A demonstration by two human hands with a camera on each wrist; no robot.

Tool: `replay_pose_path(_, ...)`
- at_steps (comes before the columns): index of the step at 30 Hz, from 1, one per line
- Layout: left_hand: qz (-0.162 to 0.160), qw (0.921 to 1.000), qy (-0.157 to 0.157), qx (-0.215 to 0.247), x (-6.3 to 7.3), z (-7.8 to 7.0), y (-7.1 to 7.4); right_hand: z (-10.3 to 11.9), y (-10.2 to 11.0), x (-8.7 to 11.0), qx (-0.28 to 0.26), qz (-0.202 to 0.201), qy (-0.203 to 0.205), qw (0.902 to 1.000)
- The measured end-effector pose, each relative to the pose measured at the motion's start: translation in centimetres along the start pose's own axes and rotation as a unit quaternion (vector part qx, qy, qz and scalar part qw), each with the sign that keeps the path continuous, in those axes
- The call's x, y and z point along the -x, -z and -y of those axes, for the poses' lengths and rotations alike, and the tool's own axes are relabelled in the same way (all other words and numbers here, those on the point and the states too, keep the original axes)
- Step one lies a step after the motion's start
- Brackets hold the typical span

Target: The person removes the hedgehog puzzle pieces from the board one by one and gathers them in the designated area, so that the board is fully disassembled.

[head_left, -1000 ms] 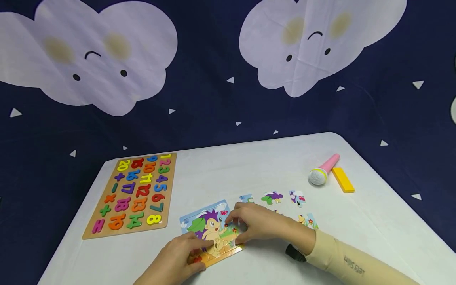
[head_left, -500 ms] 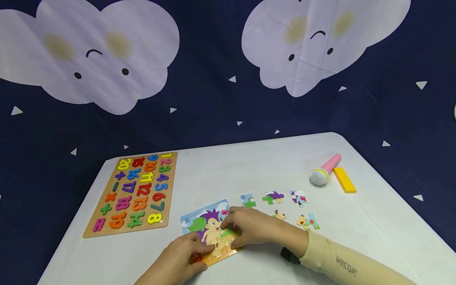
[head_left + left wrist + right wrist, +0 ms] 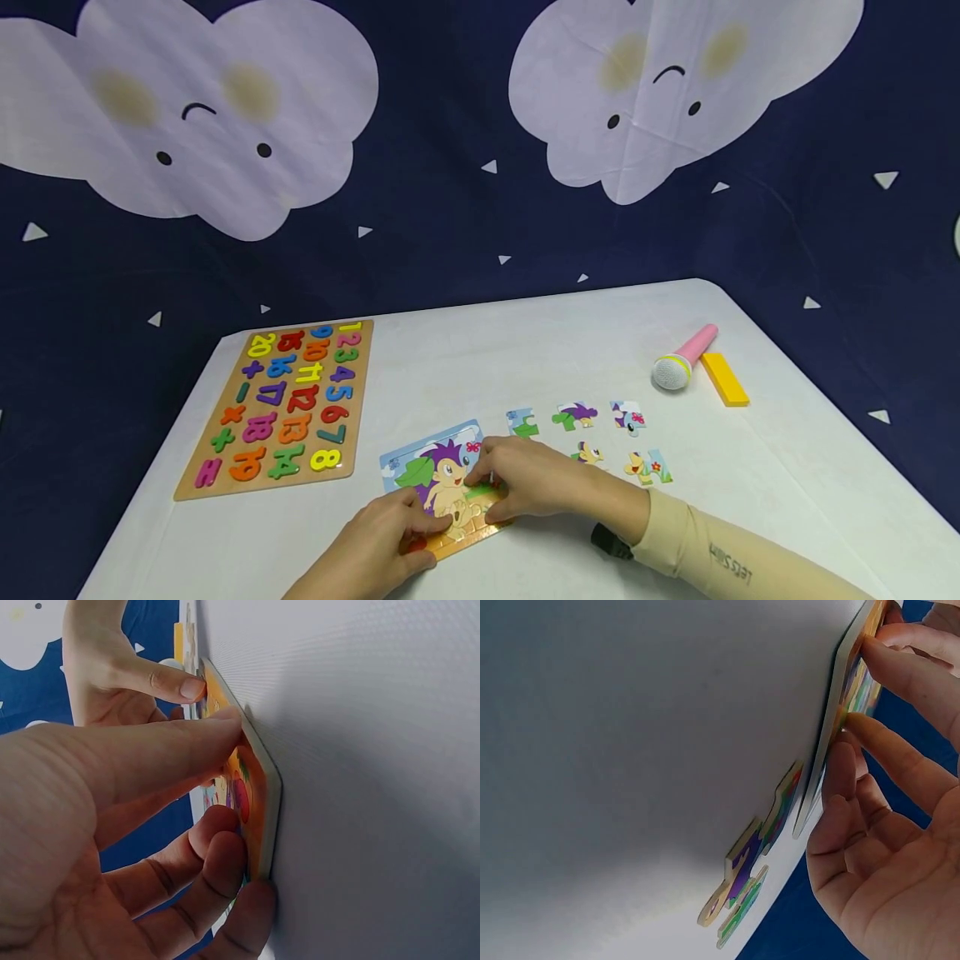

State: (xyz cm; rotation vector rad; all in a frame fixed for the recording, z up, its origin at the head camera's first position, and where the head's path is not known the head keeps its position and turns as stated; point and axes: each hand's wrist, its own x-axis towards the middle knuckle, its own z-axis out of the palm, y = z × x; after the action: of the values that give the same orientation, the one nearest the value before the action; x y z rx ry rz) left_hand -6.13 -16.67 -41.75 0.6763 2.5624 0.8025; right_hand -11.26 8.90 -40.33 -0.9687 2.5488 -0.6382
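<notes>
1. Two hands at work: your puzzle tray (image 3: 431, 444) lies on the near part of the table (image 3: 450, 358), its hedgehog scene framed by a rim; whether any separate piece sits inside cannot be told.
2. At far left, the number board (image 3: 347, 454) holds its coloured numerals and signs (image 3: 295, 429) in columns.
3. Your left hand (image 3: 375, 533) grips the tray's near-left corner, thumb on the near edge, fingers bent over the left end.
4. Your right hand (image 3: 536, 475) touches the tray's right side, thumb and index finger apart; whether they pinch anything cannot be told.
5. Just beyond your right hand, five loose puzzle pieces (image 3: 575, 415) show.
6. Compared with one second ago, your right thumb has slid slightly leftward across the tray; compared with half a second ago, the scene is virtually unchanged.
</notes>
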Motion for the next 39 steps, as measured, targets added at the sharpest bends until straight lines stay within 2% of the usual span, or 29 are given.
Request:
replay_pose_path(13,-0.007,1.0,-0.006,-0.002,0.15,0.02,-0.05,-0.13,-0.18,0.16,-0.014,-0.017,0.004,0.9997)
replay_pose_path(22,-0.012,0.9999,-0.006,-0.005,0.17,0.09,-0.16,0.03,-0.13,0.15,-0.007,-0.02,-0.009,0.9997)
replay_pose_path(30,0.008,0.9994,0.034,-0.001,-0.16,-0.15,-0.01,0.13,-0.06,0.18,0.01,-0.011,-0.004,0.9999)
replay_pose_path(39,0.018,0.9986,0.05,0.007,-0.3,-0.27,0.09,0.22,0.08,0.3,0.009,-0.006,0.007,0.9999)
